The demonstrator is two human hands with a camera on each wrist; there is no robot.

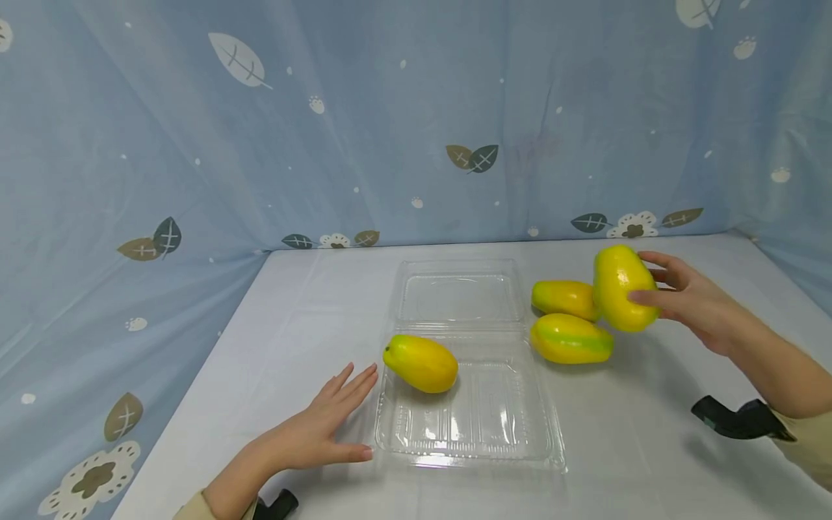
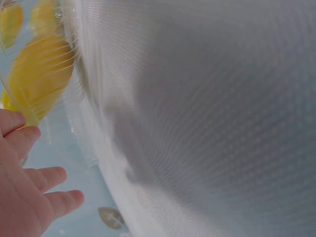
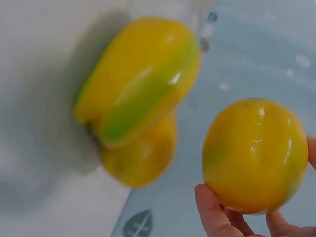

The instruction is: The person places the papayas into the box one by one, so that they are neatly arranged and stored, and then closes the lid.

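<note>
My right hand [image 1: 698, 303] grips a yellow-green papaya [image 1: 624, 289] between thumb and fingers, raised above the table. Beneath and left of it lie two more papayas, one behind [image 1: 564, 297] and one in front [image 1: 572, 339], close together on the cloth. In the right wrist view the held papaya [image 3: 254, 155] shows its rounded end. Another papaya [image 1: 422, 363] lies in the left part of a clear plastic clamshell box [image 1: 484, 451]. Just left of that box, my left hand [image 1: 318, 426] has its fingers spread and straight, holding nothing.
The clamshell's lid [image 1: 458, 296] lies folded back, away from me. White cloth [image 1: 312, 310] covers the table. A blue leaf-patterned curtain [image 1: 390, 130] hangs behind and at both sides. Black wrist mounts [image 1: 741, 419] are at both sleeves.
</note>
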